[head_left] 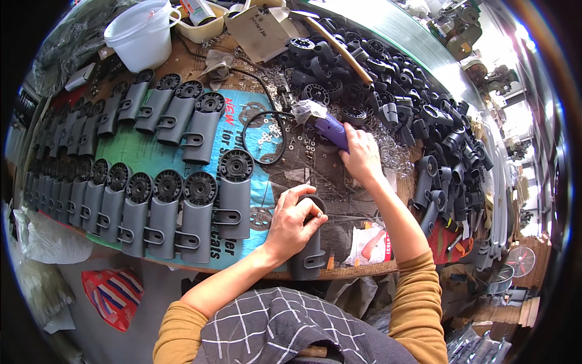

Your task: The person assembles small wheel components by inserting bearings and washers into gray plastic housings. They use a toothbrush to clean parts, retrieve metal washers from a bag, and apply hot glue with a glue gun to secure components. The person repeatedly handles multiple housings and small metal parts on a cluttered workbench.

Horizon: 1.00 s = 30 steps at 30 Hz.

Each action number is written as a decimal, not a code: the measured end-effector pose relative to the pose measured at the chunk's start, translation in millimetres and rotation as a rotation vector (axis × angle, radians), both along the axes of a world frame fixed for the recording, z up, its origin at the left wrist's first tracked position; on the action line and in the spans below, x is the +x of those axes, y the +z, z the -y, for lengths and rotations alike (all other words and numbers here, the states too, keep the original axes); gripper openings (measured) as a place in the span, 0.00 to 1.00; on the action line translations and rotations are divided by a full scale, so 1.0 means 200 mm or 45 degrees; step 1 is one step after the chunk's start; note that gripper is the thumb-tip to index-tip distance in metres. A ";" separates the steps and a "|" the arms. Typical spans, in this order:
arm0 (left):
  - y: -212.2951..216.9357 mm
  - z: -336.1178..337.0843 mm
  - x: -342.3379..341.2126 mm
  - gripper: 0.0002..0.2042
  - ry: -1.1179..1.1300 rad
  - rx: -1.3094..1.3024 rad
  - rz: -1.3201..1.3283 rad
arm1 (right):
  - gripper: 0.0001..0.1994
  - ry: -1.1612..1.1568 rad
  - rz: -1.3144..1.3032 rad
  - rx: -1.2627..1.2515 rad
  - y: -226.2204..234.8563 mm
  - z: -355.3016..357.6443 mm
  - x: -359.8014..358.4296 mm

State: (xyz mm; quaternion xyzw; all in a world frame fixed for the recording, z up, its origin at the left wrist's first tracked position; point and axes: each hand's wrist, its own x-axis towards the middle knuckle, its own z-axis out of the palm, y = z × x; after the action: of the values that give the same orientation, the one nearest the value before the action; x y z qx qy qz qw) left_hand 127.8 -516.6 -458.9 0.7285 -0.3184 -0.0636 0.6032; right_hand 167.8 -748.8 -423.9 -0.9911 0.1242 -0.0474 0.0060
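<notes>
My left hand rests over a dark grey plastic bracket at the table's front edge. The bracket has a slotted tab at its near end; my fingers partly cover its round end. Between thumb and finger I pinch a small metal piece, too small to name exactly. Farther off and to the right, my right hand is closed around the rear of a purple electric screwdriver. Clear wrapping covers the tool's front end. A black cable loops beside it, near scattered washers.
Rows of similar grey brackets stand at the left on printed sheets. Black round-ended parts are heaped at the far right, with a wooden stick across them. A white bucket and cardboard are at the back.
</notes>
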 end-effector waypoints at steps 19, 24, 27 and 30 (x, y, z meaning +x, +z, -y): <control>-0.03 0.08 0.00 0.09 -0.050 -0.039 0.055 | 0.32 -0.044 1.218 1.668 0.11 -0.23 -0.53; -0.04 0.08 0.00 0.08 -0.068 -0.053 0.005 | 0.32 0.001 1.252 1.599 0.14 -0.25 -0.56; -0.04 0.08 0.00 0.07 -0.056 -0.054 0.019 | 0.30 -0.040 1.408 1.867 0.22 -0.25 -0.58; -0.04 0.08 0.00 0.07 -0.054 -0.053 0.011 | 0.31 0.145 1.513 1.944 0.26 -0.25 -0.54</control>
State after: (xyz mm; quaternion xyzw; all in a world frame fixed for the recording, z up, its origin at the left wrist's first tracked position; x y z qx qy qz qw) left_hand 128.1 -532.7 -466.8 0.7091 -0.3377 -0.0667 0.6154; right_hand 60.4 -699.6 -371.5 -0.5393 0.0499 -0.4467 0.7121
